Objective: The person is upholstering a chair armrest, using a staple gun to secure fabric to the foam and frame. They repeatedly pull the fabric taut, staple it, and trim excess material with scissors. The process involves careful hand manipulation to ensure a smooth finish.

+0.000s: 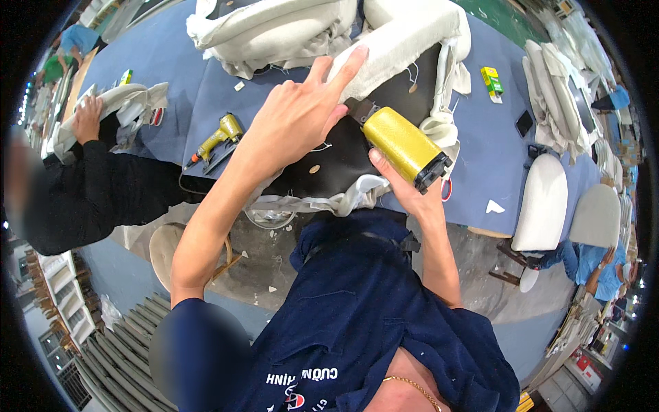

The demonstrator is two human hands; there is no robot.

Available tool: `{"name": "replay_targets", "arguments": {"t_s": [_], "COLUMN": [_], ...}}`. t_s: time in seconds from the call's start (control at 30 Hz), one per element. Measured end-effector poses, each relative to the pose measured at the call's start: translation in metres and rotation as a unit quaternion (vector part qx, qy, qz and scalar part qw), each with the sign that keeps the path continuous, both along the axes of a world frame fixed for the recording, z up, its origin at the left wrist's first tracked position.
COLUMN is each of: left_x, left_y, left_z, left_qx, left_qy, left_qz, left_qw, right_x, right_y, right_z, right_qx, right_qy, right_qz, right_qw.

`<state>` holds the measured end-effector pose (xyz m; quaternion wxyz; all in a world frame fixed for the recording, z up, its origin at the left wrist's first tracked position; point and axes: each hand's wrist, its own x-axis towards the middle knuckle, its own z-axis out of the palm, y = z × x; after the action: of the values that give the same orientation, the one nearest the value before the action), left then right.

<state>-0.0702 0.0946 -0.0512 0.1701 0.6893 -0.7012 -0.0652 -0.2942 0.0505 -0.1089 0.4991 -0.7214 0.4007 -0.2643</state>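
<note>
In front of me on the blue-covered table lies a cream upholstered furniture piece (405, 51), its black underside (295, 180) facing up and loose fabric hanging along its edges. My right hand (405, 189) is closed round a yellow pneumatic staple gun (405, 141), mostly hidden behind its body. The gun's dark nose points up and left, near my left thumb, over the black underside. My left hand (298, 113) has its index and middle fingers stretched out onto the cream fabric. Nothing shows in its grasp.
A second yellow staple gun (221, 141) rests on the table at left, near a co-worker's hand (88, 118) on another fabric piece. To the right are a yellow-green box (492, 82), a phone (524, 123), red-handled scissors (447, 190) and a white padded panel (542, 202).
</note>
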Motion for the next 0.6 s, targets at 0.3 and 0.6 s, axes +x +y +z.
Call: {"name": "replay_targets", "arguments": {"t_s": [0.3,0.6], "left_x": [0.02,0.019], "left_y": [0.0,0.014], "left_z": [0.029,-0.008], "left_qx": [0.047,0.15], "left_qy": [0.13,0.501], "left_qz": [-0.203,0.253], "left_qw": [0.969,0.814], "right_x": [-0.015,-0.034], "right_y": [0.005,-0.004], "right_z": [0.011,-0.022], "right_qx": [-0.068,-0.107], "right_qy": [-0.075,0.005], "right_qz": [-0.026,-0.002], "right_qw": [0.995,0.994]}}
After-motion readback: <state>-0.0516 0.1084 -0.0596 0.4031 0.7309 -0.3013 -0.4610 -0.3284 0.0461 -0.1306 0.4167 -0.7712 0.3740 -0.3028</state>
